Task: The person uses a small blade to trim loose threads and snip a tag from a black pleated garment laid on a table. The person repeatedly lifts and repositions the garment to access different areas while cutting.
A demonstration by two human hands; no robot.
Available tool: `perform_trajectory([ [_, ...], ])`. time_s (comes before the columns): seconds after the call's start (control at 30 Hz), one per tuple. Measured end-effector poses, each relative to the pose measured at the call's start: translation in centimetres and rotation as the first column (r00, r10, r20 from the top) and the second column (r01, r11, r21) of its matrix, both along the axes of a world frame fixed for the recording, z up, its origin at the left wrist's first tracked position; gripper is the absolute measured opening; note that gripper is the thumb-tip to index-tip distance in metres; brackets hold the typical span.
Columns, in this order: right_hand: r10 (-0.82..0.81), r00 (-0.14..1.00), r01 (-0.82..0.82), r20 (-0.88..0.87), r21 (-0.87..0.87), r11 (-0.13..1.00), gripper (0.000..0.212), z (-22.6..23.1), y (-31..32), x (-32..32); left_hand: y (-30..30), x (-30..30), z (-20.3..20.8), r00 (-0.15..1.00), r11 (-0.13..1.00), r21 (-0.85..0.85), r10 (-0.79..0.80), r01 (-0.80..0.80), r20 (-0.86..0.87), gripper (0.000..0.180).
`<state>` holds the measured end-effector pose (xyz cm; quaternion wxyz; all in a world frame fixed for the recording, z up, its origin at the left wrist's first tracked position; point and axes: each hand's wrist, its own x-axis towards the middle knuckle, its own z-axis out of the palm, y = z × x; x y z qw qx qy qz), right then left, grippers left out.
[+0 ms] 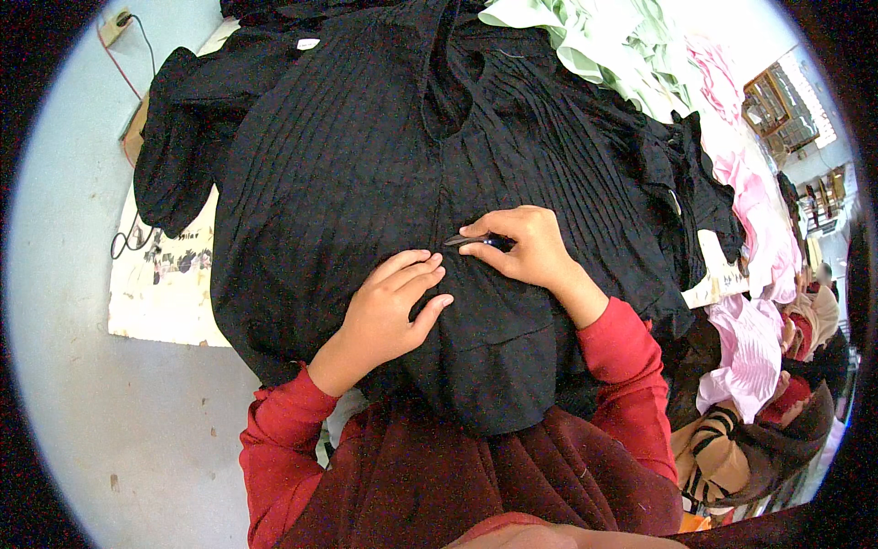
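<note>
A black pleated garment [329, 183] with a neck opening is spread over the table in front of me, its near end hanging over the edge toward my lap. My right hand [526, 245] grips small dark thread snips [476, 242] between thumb and fingers, their tips pointing left at the garment's centre seam. Just left of those tips, my left hand [393, 306] rests on the cloth, fingers stretched out and thumb apart. Whether the blades touch a thread is too small to tell.
Pale green cloth [608, 46] lies at the far right, with pink cloth [754, 206] along the table's right side. A person in a striped sleeve [718, 448] sits at the right near lilac pleated cloth [739, 352]. A wall [64, 274] stands on the left; a cable [128, 240] lies by the table.
</note>
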<state>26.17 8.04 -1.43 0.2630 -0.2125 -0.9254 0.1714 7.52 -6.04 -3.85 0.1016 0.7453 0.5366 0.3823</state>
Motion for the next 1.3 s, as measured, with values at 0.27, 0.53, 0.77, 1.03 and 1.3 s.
perform_trajectory([
  [0.27, -0.024, 0.999, 0.021, 0.046, 0.053, 0.998, 0.017, 0.4, -0.3, 0.2, 0.1, 0.1, -0.1, 1.000, 1.000, 0.007, 0.001, -0.001, 0.009, 0.028],
  [0.53, 0.020, 1.000, -0.022, 0.012, 0.102, 0.995, 0.017, 0.2, -0.2, 0.0, 0.1, 0.1, 0.0, 1.000, 1.000, 0.018, 0.002, -0.002, -0.010, 0.029],
  [0.77, 0.036, 0.999, -0.036, 0.000, 0.111, 0.993, 0.017, -0.1, -0.1, -0.1, 0.0, 0.2, 0.1, 1.000, 1.000, 0.003, 0.010, -0.010, -0.001, 0.028],
  [1.03, -0.087, 0.996, 0.087, 0.004, -0.036, 0.996, 0.021, 0.7, -0.1, 0.3, 0.1, 0.1, 0.2, 1.000, 1.000, 0.002, 0.001, -0.001, 0.017, 0.027],
  [1.3, -0.150, 0.979, 0.163, 0.141, -0.083, 0.983, 0.024, 2.4, -0.8, 0.8, 0.1, 0.1, 0.2, 1.000, 1.000, -0.001, -0.005, 0.005, 0.017, 0.025],
])
